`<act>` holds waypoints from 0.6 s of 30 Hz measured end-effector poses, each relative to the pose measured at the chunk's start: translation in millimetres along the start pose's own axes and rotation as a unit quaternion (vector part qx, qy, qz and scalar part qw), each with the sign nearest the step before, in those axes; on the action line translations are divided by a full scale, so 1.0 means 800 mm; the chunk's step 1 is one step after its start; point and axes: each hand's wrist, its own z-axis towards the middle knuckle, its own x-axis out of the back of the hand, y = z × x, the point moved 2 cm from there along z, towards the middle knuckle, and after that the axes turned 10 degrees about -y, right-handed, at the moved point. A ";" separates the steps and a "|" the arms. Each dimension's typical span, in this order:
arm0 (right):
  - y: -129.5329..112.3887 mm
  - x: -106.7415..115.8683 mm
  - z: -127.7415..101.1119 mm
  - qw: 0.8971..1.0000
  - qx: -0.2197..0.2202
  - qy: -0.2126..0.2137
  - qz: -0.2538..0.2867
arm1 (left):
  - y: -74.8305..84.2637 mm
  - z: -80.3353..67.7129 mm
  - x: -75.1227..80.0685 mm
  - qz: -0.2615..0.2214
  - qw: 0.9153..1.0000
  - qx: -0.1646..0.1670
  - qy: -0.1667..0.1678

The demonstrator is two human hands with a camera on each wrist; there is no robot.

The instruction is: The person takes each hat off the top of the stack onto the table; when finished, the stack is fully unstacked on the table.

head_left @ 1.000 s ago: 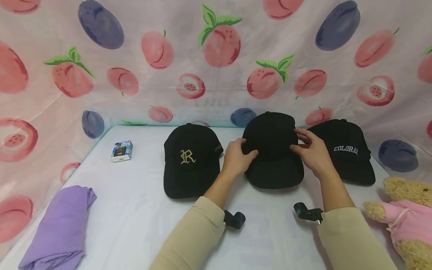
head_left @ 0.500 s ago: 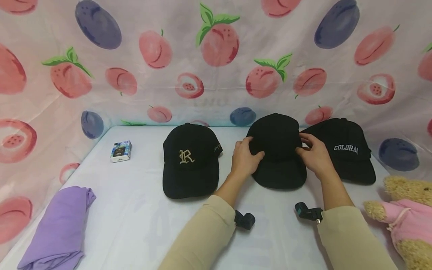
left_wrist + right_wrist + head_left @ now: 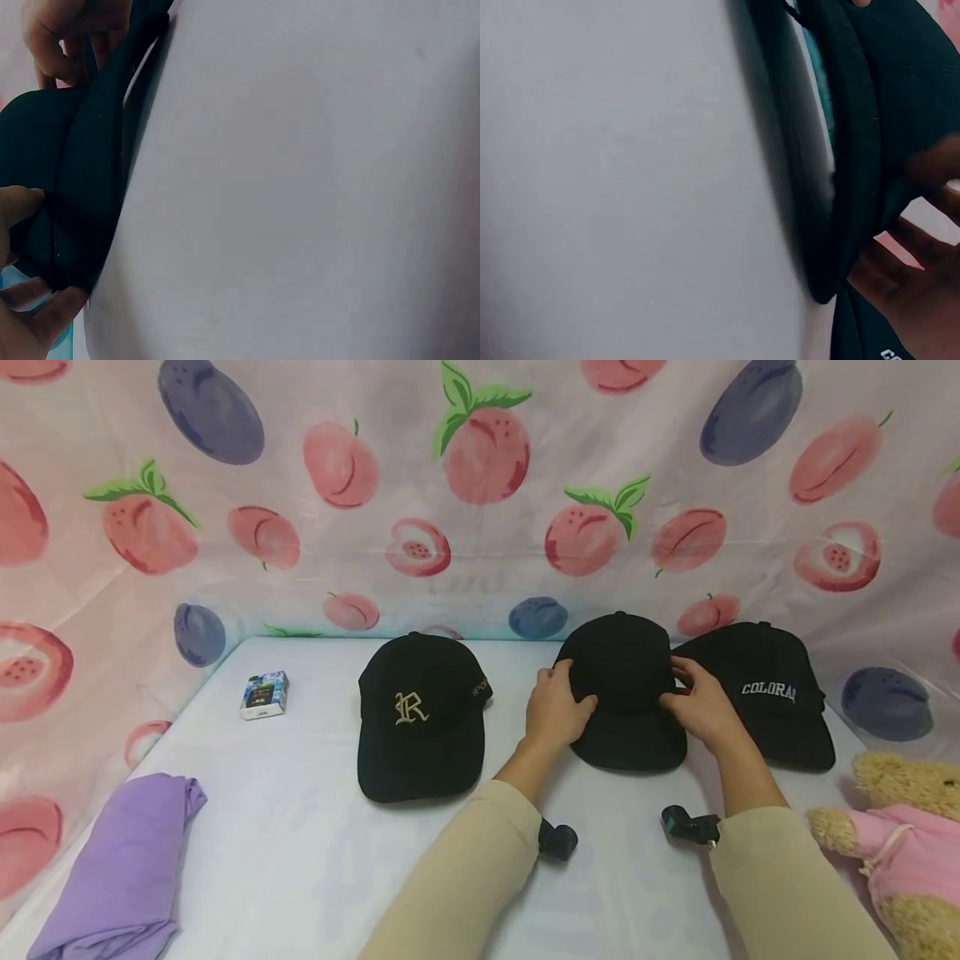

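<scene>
Item, nearest: two beige sleeves, a small black camera under each wrist. Left hand [image 3: 557, 708] grasping the left side of the plain black cap [image 3: 626, 693], thumb laid over the crown front, fingers curled behind; right hand [image 3: 697, 703] grasping the cap's right side likewise, the left wrist view showing its fingers hooked over the far edge [image 3: 64, 34]. The cap sits between the two hands on the white surface [image 3: 315, 843], brim toward the person. Change over the last second: cap and both hands have shifted away from the person and a little to the right, so the cap now lies close against the black "COLORA" cap [image 3: 772, 693] just beyond the right hand; judged a sliding adjustment of its place in the row, grip unchanged. Left of the left hand, apart: black cap with gold "R" [image 3: 416, 714]. Far left of that hand: small printed box [image 3: 264, 695], folded purple cloth [image 3: 120, 868]. Right of the right hand, at the edge: teddy bear in pink [image 3: 900, 843]. Farthest: fruit-print backdrop [image 3: 480, 485]
</scene>
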 end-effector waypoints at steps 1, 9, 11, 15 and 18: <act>0.001 -0.001 0.000 1.000 0.000 -0.012 0.004 | 0.000 0.001 -0.001 0.007 1.000 0.002 -0.001; -0.002 -0.007 0.003 0.999 -0.010 -0.036 -0.008 | 0.003 0.004 -0.005 0.033 0.999 -0.001 0.014; -0.003 -0.008 0.003 0.999 -0.011 -0.039 -0.014 | 0.003 0.004 -0.007 0.030 0.999 -0.002 0.018; -0.003 -0.011 0.003 0.998 -0.013 -0.041 -0.034 | 0.004 0.002 -0.012 0.028 0.999 -0.005 0.024; -0.001 -0.012 0.003 0.998 -0.015 -0.033 -0.043 | 0.005 0.001 -0.016 0.024 0.999 -0.010 0.028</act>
